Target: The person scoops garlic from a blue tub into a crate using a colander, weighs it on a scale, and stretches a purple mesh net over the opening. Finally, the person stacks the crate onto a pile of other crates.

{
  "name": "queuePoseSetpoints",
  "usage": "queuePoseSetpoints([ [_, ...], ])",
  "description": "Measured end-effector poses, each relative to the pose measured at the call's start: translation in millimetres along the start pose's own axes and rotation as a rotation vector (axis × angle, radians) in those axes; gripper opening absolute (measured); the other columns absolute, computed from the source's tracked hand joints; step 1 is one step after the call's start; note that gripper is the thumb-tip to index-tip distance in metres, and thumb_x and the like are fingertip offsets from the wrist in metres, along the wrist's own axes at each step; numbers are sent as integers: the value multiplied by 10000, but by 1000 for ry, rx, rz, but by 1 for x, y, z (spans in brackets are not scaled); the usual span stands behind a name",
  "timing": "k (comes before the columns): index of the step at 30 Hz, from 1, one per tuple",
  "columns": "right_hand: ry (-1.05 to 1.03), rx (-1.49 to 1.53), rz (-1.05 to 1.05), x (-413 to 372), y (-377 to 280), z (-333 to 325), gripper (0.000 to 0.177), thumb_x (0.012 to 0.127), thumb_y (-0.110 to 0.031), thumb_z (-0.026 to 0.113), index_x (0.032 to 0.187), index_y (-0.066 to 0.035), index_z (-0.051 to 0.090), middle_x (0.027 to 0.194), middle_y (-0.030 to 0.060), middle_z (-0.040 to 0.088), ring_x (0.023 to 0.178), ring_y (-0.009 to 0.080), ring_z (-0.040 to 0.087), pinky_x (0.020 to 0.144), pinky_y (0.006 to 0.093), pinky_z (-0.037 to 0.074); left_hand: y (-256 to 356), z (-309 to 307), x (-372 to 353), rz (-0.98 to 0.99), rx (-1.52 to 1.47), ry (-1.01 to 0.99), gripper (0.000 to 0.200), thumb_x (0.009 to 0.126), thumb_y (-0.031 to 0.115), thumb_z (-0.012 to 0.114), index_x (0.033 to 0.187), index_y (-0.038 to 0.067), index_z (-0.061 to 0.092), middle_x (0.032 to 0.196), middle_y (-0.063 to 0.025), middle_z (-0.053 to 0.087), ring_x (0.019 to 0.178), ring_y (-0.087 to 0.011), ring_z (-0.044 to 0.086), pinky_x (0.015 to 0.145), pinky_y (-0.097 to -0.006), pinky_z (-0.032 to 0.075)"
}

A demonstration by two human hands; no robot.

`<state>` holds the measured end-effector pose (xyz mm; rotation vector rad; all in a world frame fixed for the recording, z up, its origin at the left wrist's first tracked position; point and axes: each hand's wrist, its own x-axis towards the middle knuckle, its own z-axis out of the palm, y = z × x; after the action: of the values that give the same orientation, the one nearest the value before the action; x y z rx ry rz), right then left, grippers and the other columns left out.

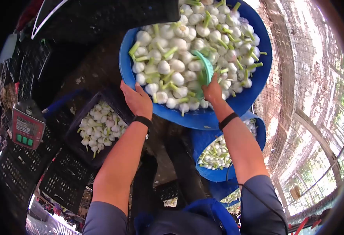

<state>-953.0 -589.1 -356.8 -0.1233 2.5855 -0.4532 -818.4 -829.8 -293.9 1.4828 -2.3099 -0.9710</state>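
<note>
Watching from my remote seat, I have the right grip (212, 91), a bare hand, closed on the near rim of a green slatted basket (206, 67). The basket sits tipped among garlic bulbs (177, 78) inside a big blue tub (203, 120), around the tub's middle and a little toward its near edge. How much lies inside the basket I cannot tell, since its rim and the bulbs hide it. My left grip (137, 101) is spread wide with nothing in it, the palm against the outside of the tub's near left edge.

The basket looks like thin moulded plastic, so I judge it light and fairly stiff, with some flex at the rim; a load of bulbs would make it heavier and pull it nose-down. I would keep hold of the rim, fingers underneath and thumb over the top, and support the far side if it is full. The bulbs seem firm but round, likely to roll, with dry skins that could slide or scuff, and cut green stems that could catch in the slats. A single bulb is best taken round its body. The tub itself looks far too heavy to shift by its edge.
</note>
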Motion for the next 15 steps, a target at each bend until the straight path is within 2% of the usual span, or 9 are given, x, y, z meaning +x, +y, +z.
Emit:
queuePoseSetpoints([
  [2,-295,303,275,22,-2,3,780,820,-137,601,1462,78,214,964,294,657,778,398,698,628,457,575,1,-2,1,-32,8,-6,478,967,93,535,1360,-98,340,1294,-318,495,1188,-467,508,992,-468,426],
  [3,-255,318,107,33,21,16,697,812,-138,620,1418,33,321,965,277,662,662,364,687,533,416,574,0,-1,2,-23,10,-1,477,969,91,531,1364,-95,339,1300,-318,491,1192,-466,506,994,-466,427],
  [6,-475,554,254,37,32,-14,562,811,-141,634,1322,4,452,1013,263,667,704,331,686,598,418,581,2,4,6,-46,30,1,479,969,80,521,1377,-91,335,1315,-314,484,1202,-467,501,1003,-465,424],
  [8,-471,545,153,51,54,9,449,828,-139,620,1244,2,530,1053,229,663,748,292,677,642,414,573,0,6,3,-9,54,34,488,965,74,520,1383,-90,331,1328,-308,480,1207,-464,500,1010,-459,423],
  [10,-417,550,-112,77,56,54,374,847,-145,609,1189,3,578,1010,196,667,784,263,668,673,408,559,0,4,7,-2,55,37,487,964,69,516,1388,-83,331,1340,-303,476,1209,-459,501,1006,-459,425],
  [11,-33,394,-785,90,43,59,342,858,-154,606,1169,-13,594,948,158,660,725,238,645,594,389,544,0,5,7,10,47,41,484,977,89,508,1387,-93,326,1306,-322,493,1184,-468,515,992,-465,431],
  [12,-43,400,-786,90,42,54,342,858,-154,606,1169,-13,594,948,158,660,725,238,645,594,389,544,-2,5,4,14,41,35,483,989,108,500,1385,-102,320,1273,-341,510,1160,-478,530,978,-470,436],
  [14,-697,633,372,82,14,8,361,849,-162,625,1176,-12,589,930,137,654,687,228,630,514,369,526,-4,2,2,3,11,28,483,992,117,500,1386,-99,324,1274,-339,509,1159,-477,531,980,-466,437],
  [15,-698,623,377,74,-3,-13,388,846,-162,625,1197,-6,569,939,121,644,660,209,619,452,338,502,-4,1,1,18,30,26,482,993,121,500,1387,-96,325,1275,-336,510,1158,-475,532,978,-464,439],
])
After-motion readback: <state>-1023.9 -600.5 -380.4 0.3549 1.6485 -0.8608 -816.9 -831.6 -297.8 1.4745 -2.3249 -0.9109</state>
